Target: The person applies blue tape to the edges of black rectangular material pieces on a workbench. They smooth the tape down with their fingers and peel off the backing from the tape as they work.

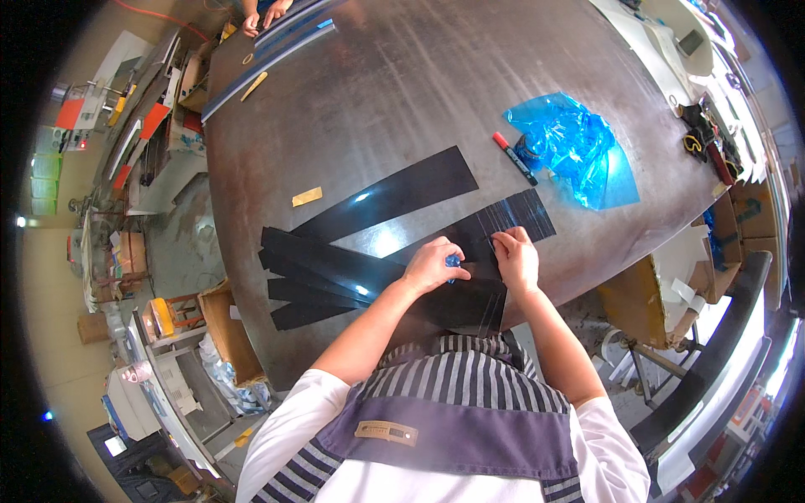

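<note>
My left hand (429,267) is closed around a small wad of crumpled blue film (453,263), above the dark strips. Close by on the right, my right hand (516,258) pinches at a glossy black strip (470,230) near its right end, which carries several thin pale lines. What lies between these fingertips is too small to make out. More black strips (323,260) fan out to the left, overlapping one another. Another black strip (394,191) lies apart at the far side, slanting up to the right.
A crumpled sheet of blue film (587,147) lies on the metal table (377,92) beyond my right hand, beside a red-capped marker (513,158). A tan tape piece (307,197) sits at left. Another person's hands (267,15) work at the far-left edge near long strips (268,71).
</note>
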The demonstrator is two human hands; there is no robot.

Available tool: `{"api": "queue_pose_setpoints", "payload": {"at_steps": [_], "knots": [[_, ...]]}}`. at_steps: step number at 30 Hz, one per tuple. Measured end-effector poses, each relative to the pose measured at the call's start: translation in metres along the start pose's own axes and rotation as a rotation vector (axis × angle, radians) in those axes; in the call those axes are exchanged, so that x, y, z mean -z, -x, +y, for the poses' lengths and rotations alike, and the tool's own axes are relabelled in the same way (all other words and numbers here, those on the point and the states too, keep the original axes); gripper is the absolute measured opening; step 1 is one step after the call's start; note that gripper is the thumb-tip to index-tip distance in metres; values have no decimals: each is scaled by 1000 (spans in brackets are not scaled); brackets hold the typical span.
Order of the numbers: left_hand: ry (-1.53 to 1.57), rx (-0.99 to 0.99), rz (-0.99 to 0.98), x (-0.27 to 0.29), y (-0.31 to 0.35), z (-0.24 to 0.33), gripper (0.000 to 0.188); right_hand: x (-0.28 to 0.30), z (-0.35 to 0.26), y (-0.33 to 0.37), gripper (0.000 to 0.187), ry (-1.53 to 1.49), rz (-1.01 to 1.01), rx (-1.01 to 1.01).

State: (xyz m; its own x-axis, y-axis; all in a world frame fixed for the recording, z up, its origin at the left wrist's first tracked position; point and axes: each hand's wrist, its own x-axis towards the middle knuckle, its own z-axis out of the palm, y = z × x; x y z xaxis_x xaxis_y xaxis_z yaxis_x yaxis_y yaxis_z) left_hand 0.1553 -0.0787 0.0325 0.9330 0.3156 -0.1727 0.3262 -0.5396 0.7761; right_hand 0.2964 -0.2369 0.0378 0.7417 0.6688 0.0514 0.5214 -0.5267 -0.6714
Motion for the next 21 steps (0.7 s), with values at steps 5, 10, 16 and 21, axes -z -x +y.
{"api": "queue_pose_setpoints", "payload": {"at_steps": [5, 10, 16, 21], "knots": [[18, -22, 274, -15, 6, -18, 23, -3, -8, 25, 6, 131, -226, 390], [-3, -26, 292, -17, 9, -15, 29, -13, -3, 24, 3, 272, -41, 230], [52, 85, 348, -12, 8, 4, 35, -17, -15, 28, 5, 260, 1, 94], [-96, -47, 227, -2, 1, -2, 25, -8, -9, 28, 12, -7, -64, 417]]}}
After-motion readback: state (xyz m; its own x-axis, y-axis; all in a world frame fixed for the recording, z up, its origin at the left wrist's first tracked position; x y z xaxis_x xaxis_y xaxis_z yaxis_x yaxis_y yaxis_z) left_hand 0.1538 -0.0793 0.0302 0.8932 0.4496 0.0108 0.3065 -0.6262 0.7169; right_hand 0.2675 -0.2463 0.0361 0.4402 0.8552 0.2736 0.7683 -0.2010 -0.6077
